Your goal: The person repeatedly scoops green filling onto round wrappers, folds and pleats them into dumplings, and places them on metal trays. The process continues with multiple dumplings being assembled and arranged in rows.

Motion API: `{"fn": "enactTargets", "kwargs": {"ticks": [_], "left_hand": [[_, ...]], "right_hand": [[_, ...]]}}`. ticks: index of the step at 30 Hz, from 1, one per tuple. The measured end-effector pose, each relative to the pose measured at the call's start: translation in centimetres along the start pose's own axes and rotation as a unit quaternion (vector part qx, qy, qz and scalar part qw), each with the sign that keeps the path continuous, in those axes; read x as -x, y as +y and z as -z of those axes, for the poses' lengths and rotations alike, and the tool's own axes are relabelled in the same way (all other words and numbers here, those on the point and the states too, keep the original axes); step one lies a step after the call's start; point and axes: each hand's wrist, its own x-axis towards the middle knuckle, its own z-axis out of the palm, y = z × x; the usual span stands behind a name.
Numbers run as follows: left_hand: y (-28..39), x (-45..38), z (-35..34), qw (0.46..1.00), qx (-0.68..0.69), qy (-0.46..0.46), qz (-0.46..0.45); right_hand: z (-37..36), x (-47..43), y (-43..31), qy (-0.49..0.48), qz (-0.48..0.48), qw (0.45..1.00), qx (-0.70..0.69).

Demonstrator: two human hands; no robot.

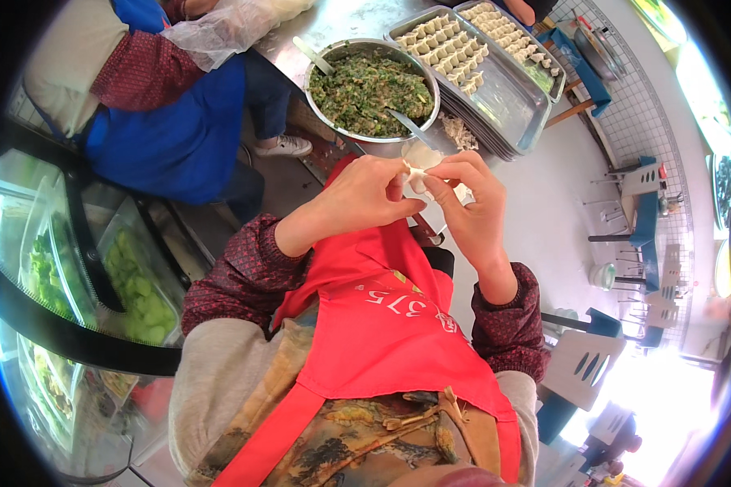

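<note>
A small pale dough dumpling [416, 180] is pinched between my two hands, above the near edge of the metal table. My left hand [371, 189] holds its left side, and my right hand [470, 193] grips its right side with thumb and fingers. Just beyond them is a steel bowl [434, 115] of chopped green filling [371, 91], with a flat metal spreader [411, 126] and a pale-handled utensil [314, 56] in it. Loose dough wrappers [423, 154] lie partly hidden behind my fingers. Rows of shaped dumplings [448, 49] sit on a stacked metal tray [512, 103] to the right.
A person in a blue apron [170, 134] sits at the left, near a plastic bag [219, 30]. A second dumpling tray [558, 85] stands at the far right of the table. A glass case with greens [137, 292] curves along my left side. Chairs [585, 365] stand at the right.
</note>
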Motion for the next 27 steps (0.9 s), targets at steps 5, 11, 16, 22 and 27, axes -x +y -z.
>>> {"fn": "enactTargets", "kwargs": {"ticks": [5, 11, 16, 22, 27], "left_hand": [[-1.4, 0.8, 0.1, 0.999, 0.000, -0.049, -0.023], [-6.8, 1.2, -4.1, 0.980, 0.131, -0.142, 0.040], [-14.3, 2.7, -8.0, 0.997, 0.016, -0.067, 0.014], [-21.0, 3.7, -9.8, 0.998, -0.030, 0.007, 0.046], [-22.1, 3.0, -10.7, 0.990, -0.120, 0.012, 0.069]], "right_hand": [[1.6, -0.9, 1.9, -0.032, -0.053, 0.996, -0.071], [4.9, -2.5, 6.8, -0.049, -0.141, 0.987, -0.062], [9.3, -5.0, 14.5, 0.015, -0.186, 0.982, 0.005], [15.7, -9.3, 24.0, 0.063, -0.140, 0.965, 0.212], [20.0, -13.1, 30.4, 0.068, -0.069, 0.951, 0.294]]}}
